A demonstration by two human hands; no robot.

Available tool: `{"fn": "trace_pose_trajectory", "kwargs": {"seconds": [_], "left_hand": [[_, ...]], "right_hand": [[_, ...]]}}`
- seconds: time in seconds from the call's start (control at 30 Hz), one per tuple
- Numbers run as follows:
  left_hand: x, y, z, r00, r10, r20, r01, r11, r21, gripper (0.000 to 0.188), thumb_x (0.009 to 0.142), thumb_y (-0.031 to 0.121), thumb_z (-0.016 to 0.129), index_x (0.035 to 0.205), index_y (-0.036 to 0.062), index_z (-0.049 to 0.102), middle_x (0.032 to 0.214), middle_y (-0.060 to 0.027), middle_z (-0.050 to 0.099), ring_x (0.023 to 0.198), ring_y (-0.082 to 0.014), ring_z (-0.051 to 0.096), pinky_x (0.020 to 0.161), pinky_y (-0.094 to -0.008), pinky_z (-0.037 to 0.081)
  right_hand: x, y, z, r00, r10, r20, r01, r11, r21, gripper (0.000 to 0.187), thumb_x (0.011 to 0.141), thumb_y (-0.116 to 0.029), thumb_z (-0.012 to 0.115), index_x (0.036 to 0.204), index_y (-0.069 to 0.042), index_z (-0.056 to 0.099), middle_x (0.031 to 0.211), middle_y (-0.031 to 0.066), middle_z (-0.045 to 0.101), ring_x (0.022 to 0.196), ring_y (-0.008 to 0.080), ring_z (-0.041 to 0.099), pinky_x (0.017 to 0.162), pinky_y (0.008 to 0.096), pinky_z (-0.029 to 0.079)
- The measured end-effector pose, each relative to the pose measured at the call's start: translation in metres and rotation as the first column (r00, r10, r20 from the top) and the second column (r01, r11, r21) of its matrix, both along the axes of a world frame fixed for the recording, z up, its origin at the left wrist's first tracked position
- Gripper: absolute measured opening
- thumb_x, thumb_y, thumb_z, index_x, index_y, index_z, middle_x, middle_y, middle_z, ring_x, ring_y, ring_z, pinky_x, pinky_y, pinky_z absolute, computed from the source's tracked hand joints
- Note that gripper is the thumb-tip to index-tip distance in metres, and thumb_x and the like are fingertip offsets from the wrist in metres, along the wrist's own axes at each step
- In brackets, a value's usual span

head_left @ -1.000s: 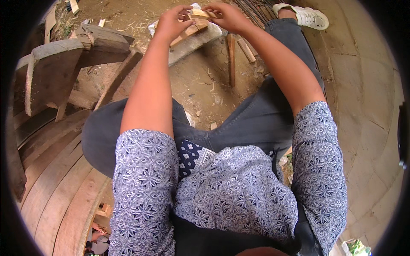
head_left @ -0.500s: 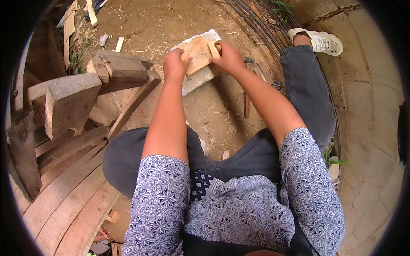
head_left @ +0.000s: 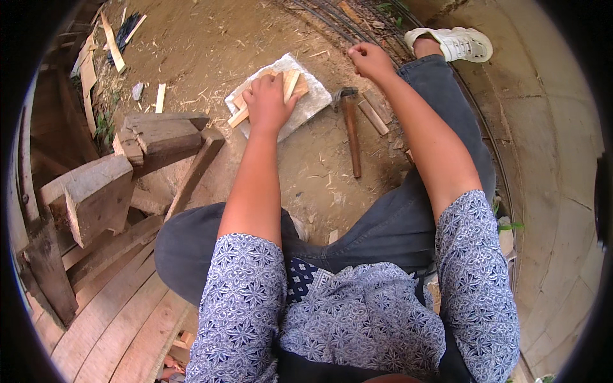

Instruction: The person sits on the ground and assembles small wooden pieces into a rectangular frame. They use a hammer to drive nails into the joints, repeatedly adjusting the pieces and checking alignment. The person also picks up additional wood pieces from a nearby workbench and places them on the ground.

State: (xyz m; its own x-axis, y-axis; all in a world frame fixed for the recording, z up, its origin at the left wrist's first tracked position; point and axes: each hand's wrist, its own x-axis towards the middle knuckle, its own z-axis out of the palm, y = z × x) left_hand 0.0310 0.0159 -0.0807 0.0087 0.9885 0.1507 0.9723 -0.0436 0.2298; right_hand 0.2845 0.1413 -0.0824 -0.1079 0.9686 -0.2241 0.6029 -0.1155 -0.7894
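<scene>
A pale, rough stone slab (head_left: 313, 105) lies on the dirt ground in front of me. On it rest a flat wooden board (head_left: 299, 88) and, slanting across, a light wooden strip (head_left: 239, 117). My left hand (head_left: 268, 102) grips the strip from above, its fingers over the far side and its thumb on the right, and hides part of both pieces. My right hand (head_left: 373, 62) is off to the right, apart from the slab, with its fingers curled and pinched together; whatever they hold is too small to make out. Nearest to it is a hammer (head_left: 352, 137) with a wooden handle.
Short wooden offcuts (head_left: 373, 118) lie right of the hammer. Long dark rods (head_left: 325, 19) run along the wall's foot. On the left are heavy timber blocks (head_left: 163, 142) and a slatted wooden surface (head_left: 108, 332). Wood shavings and thin strips (head_left: 113, 45) litter the ground.
My right hand has left the wood and moved right, its fingers now pinched. My left hand has shifted onto the strip, which lies slanted on the board. The hammer is now fully visible.
</scene>
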Motion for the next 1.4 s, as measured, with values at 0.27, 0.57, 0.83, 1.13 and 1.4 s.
{"fn": "trace_pose_trajectory", "kwargs": {"seconds": [0.27,0.57,0.83,1.13,1.4], "left_hand": [[0.021,0.019,-0.001,0.997,-0.001,0.079,0.003,1.000,-0.026,0.039,0.077,0.023,0.076,0.114,0.0149,0.067,0.114,-0.0111,0.063,0.109,-0.0301,0.056,0.094,-0.0489,0.040],[0.006,0.027,0.005,0.760,0.257,0.597,-0.161,0.964,-0.210,0.051,0.083,0.023,0.071,0.122,0.0019,0.046,0.127,-0.0255,0.057,0.118,-0.0424,0.057,0.094,-0.0480,0.048],[-0.025,0.032,-0.024,0.672,0.179,0.719,-0.076,0.982,-0.173,0.033,0.092,0.020,0.069,0.117,0.0007,0.059,0.096,-0.0126,0.068,0.088,-0.0247,0.066,0.082,-0.0362,0.052],[-0.002,0.020,0.013,0.808,0.076,0.584,-0.057,0.997,-0.051,0.033,0.080,0.025,0.082,0.091,-0.0010,0.066,0.094,-0.0168,0.065,0.089,-0.0360,0.063,0.080,-0.0432,0.050],[-0.001,0.007,0.002,0.759,0.119,0.641,-0.186,0.982,0.038,0.036,0.079,0.028,0.084,0.088,-0.0012,0.065,0.091,-0.0172,0.063,0.084,-0.0364,0.061,0.076,-0.0441,0.049]], "right_hand": [[0.047,-0.056,-0.033,0.999,-0.043,-0.012,0.032,0.878,-0.478,0.024,0.095,-0.030,0.065,0.096,-0.006,0.070,0.075,0.0039,0.065,0.051,0.0126,0.055,0.047,0.0309,0.046],[-0.003,-0.126,-0.049,0.720,0.364,0.592,-0.183,0.921,-0.343,0.055,0.078,-0.053,0.080,0.090,0.001,0.074,0.095,0.0188,0.073,0.086,0.0324,0.072,0.076,0.0424,0.058],[-0.008,-0.128,-0.044,0.739,0.193,0.646,0.024,0.950,-0.312,0.056,0.076,-0.035,0.081,0.122,-0.005,0.066,0.121,0.0173,0.069,0.112,0.0333,0.066,0.094,0.0426,0.054],[0.006,-0.085,-0.006,0.986,-0.114,0.119,0.158,0.866,-0.475,0.031,0.096,-0.031,0.057,0.092,0.000,0.061,0.072,0.0116,0.066,0.064,0.0253,0.070,0.057,0.0385,0.057],[-0.065,-0.154,0.117,0.984,0.087,-0.157,-0.050,0.973,0.224,0.031,0.103,-0.029,0.052,0.094,0.000,0.056,0.070,0.0156,0.059,0.062,0.0255,0.058,0.060,0.0408,0.045]]}}
